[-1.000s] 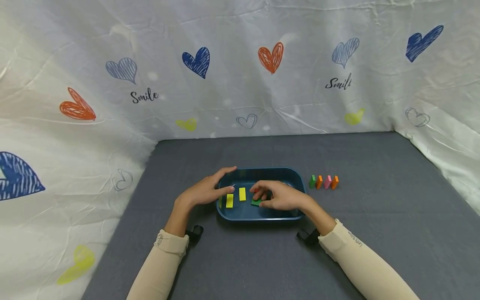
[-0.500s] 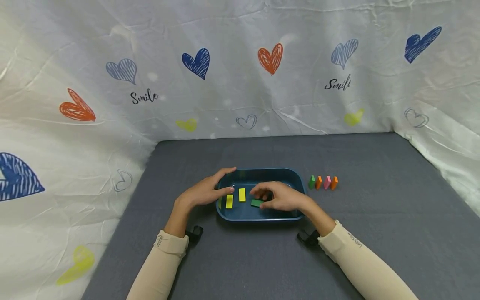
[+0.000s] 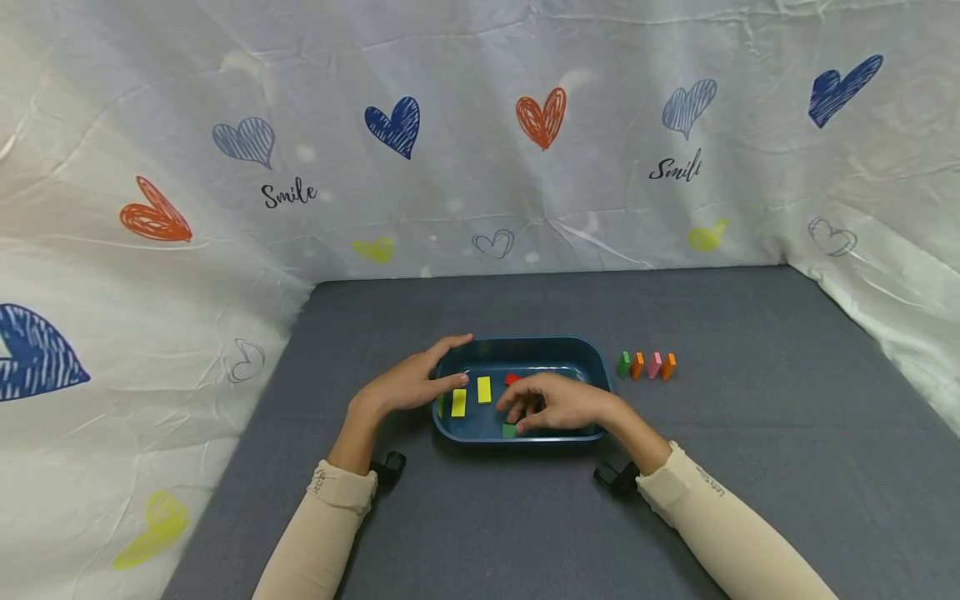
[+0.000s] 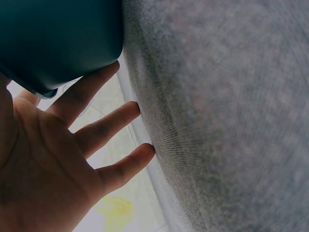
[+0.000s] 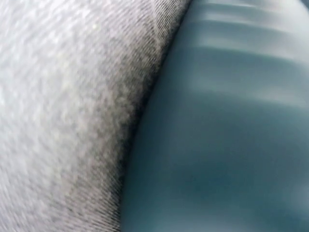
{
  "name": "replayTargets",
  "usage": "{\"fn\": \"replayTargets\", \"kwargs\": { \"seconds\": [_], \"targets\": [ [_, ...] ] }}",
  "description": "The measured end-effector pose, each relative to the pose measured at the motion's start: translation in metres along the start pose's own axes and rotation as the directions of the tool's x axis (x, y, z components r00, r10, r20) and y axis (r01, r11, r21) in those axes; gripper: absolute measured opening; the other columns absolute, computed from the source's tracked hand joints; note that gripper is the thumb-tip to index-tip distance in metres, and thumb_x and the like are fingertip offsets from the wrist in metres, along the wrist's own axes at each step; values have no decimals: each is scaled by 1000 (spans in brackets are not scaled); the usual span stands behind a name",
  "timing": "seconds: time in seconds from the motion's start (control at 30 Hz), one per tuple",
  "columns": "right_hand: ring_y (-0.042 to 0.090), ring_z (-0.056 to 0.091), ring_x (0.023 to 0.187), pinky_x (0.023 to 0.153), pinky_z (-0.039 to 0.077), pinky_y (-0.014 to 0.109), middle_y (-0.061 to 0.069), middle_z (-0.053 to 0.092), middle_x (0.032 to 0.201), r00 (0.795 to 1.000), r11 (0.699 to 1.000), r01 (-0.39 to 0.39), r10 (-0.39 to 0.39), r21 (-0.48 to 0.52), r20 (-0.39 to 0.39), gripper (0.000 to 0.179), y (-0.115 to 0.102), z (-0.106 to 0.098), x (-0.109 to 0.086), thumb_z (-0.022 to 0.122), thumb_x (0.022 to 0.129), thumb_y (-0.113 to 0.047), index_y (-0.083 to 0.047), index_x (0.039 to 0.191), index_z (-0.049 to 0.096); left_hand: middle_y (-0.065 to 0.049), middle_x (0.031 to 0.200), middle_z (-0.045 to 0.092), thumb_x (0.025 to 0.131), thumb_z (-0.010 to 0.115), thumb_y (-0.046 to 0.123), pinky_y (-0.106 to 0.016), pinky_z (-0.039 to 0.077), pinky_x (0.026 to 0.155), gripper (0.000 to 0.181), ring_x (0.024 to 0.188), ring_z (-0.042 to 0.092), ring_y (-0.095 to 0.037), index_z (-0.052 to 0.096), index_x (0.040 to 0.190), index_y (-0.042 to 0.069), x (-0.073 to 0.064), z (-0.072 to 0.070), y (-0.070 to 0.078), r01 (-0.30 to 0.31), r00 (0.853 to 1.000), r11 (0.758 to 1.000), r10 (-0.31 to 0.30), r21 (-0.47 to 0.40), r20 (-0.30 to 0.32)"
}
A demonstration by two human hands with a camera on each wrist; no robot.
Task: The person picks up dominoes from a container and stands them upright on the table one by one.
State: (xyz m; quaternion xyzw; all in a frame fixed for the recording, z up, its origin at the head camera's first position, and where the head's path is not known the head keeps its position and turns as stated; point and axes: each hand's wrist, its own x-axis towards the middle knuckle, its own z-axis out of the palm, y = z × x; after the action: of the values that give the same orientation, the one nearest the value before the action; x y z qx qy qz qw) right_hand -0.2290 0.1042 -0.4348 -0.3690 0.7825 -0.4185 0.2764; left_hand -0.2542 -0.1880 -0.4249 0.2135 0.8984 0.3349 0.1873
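A dark teal tray (image 3: 480, 438) sits on the table. My left hand (image 3: 408, 382) holds its left side, thumb over the rim; in the left wrist view the extended fingers of that left hand (image 4: 63, 140) reach along the tray's (image 4: 63, 38) outer wall and touch the cloth. My right hand (image 3: 562, 402) is low inside the tray, fingers bent down. Its thumb tip meets a green block (image 3: 509, 431) near the front wall; whether it pinches the block is hidden. Two yellow blocks, one on the left (image 3: 458, 403) and another yellow block (image 3: 483, 389), and a partly covered red block (image 3: 512, 379) lie inside.
Right of the tray, a row of upright blocks stands on grey cloth (image 3: 750, 433): a green one (image 3: 623, 365), an orange one (image 3: 637, 366), a pink one (image 3: 655, 366) and an orange one at the end (image 3: 668, 367). A heart-print white curtain (image 3: 450, 192) hangs behind.
The green block has shifted toward the tray's front wall, and my right hand has come slightly nearer with it, uncovering the red block. My left hand has stayed in place.
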Motion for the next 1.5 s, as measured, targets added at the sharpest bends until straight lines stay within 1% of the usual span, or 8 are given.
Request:
{"fn": "replayTargets", "kwargs": {
  "seconds": [0.1, 0.23, 0.47, 0.7, 0.9, 1.2, 1.37, 1.5],
  "targets": [
    [15, 69, 98, 86, 57, 25, 7, 73, 110, 999, 1000, -11, 10, 18, 43, 31, -3, 1, 0, 67, 98, -8, -4, 129, 66, 0, 169, 26, 101, 61, 46, -66, 33, 116, 69, 152, 33, -35, 24, 158, 46, 0, 0, 0, 2, 1000, 1000, -2, 0, -1],
    [13, 70, 101, 88, 56, 24, 6, 74, 112, 998, 1000, -6, 5, 10, 69, 30, -5, 1, -1, 66, 99, -9, -4, 129, 66, -1, 169, 27, 101, 61, 45, -66, 33, 116, 69, 152, 34, -35, 23, 158, 46, 0, 0, 0, 5, 1000, 1000, -5, 3, -2],
    [13, 71, 104, 92, 55, 22, 9, 75, 115, 997, 1000, -9, 7, 27, 76, 32, -6, 1, -3, 64, 101, -10, -2, 131, 64, -1, 168, 27, 101, 61, 44, -65, 34, 115, 68, 151, 36, -36, 23, 158, 47, 0, 1, -1, 8, 1000, 1000, -8, 14, -2],
    [10, 70, 104, 96, 53, 22, 2, 75, 114, 994, 999, -25, 22, 22, 103, 33, -6, 2, -3, 61, 103, -16, -5, 134, 62, 0, 168, 28, 101, 61, 45, -65, 35, 115, 69, 151, 36, -35, 24, 158, 47, 0, 0, -1, 9, 1000, 1000, -8, 12, -7],
    [11, 70, 104, 95, 53, 23, 3, 75, 114, 993, 998, -30, 25, 48, 113, 32, -5, 1, -2, 60, 104, -15, -4, 133, 63, 0, 168, 27, 101, 61, 47, -65, 34, 116, 69, 151, 35, -35, 23, 158, 47, 1, 0, -2, 8, 1000, 1000, -8, 14, -4],
    [15, 69, 101, 91, 55, 25, 8, 76, 110, 992, 993, -42, 29, 106, 119, 30, -6, -1, -3, 61, 103, -11, -1, 131, 63, -1, 169, 26, 101, 61, 46, -65, 34, 116, 68, 151, 35, -35, 23, 158, 47, 2, 0, -2, 4, 1000, 1000, -4, 15, 0],
    [17, 66, 98, 90, 54, 28, 7, 75, 106, 993, 983, -52, 33, 176, 113, 30, -5, -2, -4, 62, 102, -13, -1, 130, 63, -1, 168, 27, 101, 61, 47, -65, 34, 116, 68, 151, 35, -36, 23, 158, 47, 2, 0, -3, 2, 1000, 1000, -2, 19, 1],
    [18, 62, 92, 86, 54, 28, 5, 73, 102, 993, 970, -54, 28, 237, 114, 30, -4, -4, -6, 61, 102, -13, 0, 129, 63, -1, 168, 27, 101, 61, 48, -65, 33, 117, 69, 151, 34, -35, 23, 158, 47, 2, 0, -2, 1, 1000, 1000, -1, 18, 0]
  ]
}}
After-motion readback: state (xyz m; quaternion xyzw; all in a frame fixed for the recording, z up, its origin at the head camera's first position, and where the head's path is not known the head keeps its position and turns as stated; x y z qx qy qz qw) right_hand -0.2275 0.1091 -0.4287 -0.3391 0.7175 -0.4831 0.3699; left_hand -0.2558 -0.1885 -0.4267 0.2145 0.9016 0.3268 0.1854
